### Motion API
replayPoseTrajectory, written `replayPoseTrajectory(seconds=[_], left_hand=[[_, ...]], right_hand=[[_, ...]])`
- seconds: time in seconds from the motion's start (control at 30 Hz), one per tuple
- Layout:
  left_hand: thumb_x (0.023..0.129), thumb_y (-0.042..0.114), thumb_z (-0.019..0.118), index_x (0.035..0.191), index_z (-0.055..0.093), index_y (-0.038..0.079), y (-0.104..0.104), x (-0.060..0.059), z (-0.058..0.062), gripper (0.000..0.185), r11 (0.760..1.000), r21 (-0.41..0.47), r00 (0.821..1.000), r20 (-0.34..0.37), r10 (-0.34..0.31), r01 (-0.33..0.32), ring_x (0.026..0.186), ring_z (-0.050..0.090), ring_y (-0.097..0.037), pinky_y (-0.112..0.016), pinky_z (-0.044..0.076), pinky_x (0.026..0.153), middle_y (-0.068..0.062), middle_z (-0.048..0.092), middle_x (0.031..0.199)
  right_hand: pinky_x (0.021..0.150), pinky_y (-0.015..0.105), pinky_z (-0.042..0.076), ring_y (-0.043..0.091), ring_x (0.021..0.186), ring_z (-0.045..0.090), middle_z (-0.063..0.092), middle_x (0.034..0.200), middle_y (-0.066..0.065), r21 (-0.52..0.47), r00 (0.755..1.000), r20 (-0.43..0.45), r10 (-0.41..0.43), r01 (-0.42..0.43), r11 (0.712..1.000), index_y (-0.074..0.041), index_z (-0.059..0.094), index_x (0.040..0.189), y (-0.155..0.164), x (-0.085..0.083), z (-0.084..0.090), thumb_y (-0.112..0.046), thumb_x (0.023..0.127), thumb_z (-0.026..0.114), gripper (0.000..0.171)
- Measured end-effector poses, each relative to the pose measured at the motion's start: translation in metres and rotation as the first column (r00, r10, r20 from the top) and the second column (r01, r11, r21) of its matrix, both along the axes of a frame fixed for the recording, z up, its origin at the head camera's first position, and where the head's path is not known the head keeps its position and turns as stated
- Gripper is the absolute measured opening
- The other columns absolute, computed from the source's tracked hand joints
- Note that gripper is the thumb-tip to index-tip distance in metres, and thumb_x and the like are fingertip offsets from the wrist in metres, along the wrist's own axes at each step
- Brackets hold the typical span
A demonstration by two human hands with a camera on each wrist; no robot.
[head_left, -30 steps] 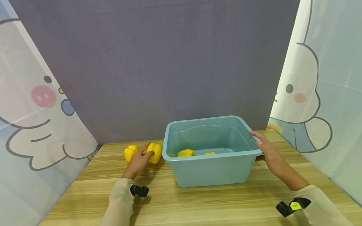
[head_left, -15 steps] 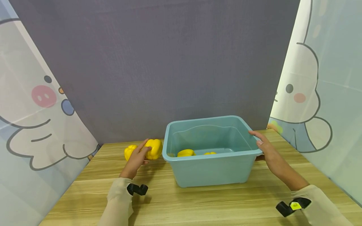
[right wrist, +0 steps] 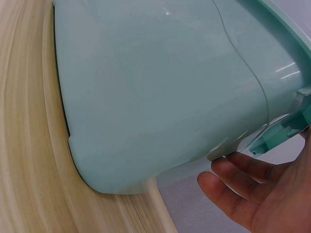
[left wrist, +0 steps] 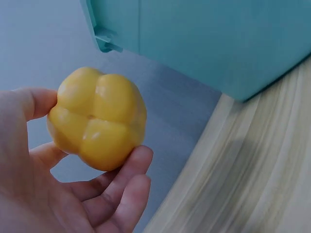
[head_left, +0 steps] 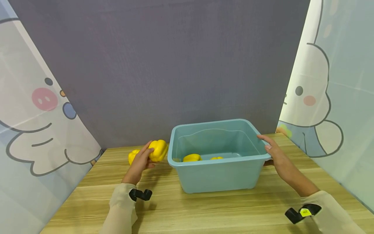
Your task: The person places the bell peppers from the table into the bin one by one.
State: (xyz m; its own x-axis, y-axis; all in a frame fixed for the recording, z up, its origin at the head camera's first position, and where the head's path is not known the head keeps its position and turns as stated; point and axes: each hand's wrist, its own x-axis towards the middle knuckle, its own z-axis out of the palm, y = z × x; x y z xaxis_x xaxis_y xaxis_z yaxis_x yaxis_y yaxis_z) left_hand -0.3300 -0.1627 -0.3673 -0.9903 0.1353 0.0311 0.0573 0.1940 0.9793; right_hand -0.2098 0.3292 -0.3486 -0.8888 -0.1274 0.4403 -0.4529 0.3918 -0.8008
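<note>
My left hand grips a yellow bell pepper lifted off the table, just left of a teal plastic tub. In the left wrist view the pepper sits between thumb and curled fingers, with the tub's corner above it. A second yellow pepper lies on the table behind that hand. Two yellow peppers lie in water inside the tub. My right hand holds the tub's right rim, thumb on top and fingers under the lip.
The wooden table ends at a dark grey backdrop close behind the tub. Cartoon-printed curtains hang at the left and right sides. Black wrist mounts sit on both sleeves.
My left hand has closed round the pepper and lifted it up off the table, slightly toward the tub. The right hand and tub have stayed put.
</note>
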Motion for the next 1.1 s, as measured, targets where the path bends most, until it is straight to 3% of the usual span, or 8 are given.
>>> replayPoseTrajectory(seconds=[0.33,0.87,1.1], left_hand=[[0.107,0.043,0.040,0.161,0.023,0.027,0.003,0.002,0.009,0.059,0.998,0.064,1.000,0.005,-0.030,0.029,0.097,0.068,-0.027,-0.035,0.056,0.083,-0.018,0.059,0.121],[0.108,0.043,0.032,0.159,0.026,0.028,0.014,0.012,0.026,0.053,0.981,0.179,0.997,-0.012,-0.079,0.080,0.102,0.067,-0.034,-0.037,0.054,0.087,-0.013,0.061,0.117],[0.107,0.047,0.033,0.156,0.029,0.028,0.015,0.014,0.030,0.052,0.969,0.228,0.995,-0.032,-0.091,0.096,0.092,0.068,-0.023,-0.032,0.055,0.082,-0.009,0.059,0.115]], right_hand=[[0.069,0.037,0.054,0.011,0.103,0.054,0.026,0.149,0.025,0.002,1.000,-0.001,0.003,-0.003,1.000,-0.008,0.023,0.156,0.000,0.000,0.001,-0.030,0.110,0.022,0.051],[0.067,0.035,0.054,0.007,0.099,0.054,0.030,0.145,0.022,-0.015,1.000,-0.009,0.002,-0.002,1.000,-0.011,0.025,0.155,0.000,-0.001,-0.001,-0.030,0.110,0.021,0.049],[0.068,0.035,0.054,0.008,0.100,0.054,0.028,0.147,0.024,-0.008,1.000,-0.004,0.007,-0.007,1.000,-0.010,0.024,0.156,0.000,-0.001,-0.001,-0.030,0.110,0.021,0.049]])
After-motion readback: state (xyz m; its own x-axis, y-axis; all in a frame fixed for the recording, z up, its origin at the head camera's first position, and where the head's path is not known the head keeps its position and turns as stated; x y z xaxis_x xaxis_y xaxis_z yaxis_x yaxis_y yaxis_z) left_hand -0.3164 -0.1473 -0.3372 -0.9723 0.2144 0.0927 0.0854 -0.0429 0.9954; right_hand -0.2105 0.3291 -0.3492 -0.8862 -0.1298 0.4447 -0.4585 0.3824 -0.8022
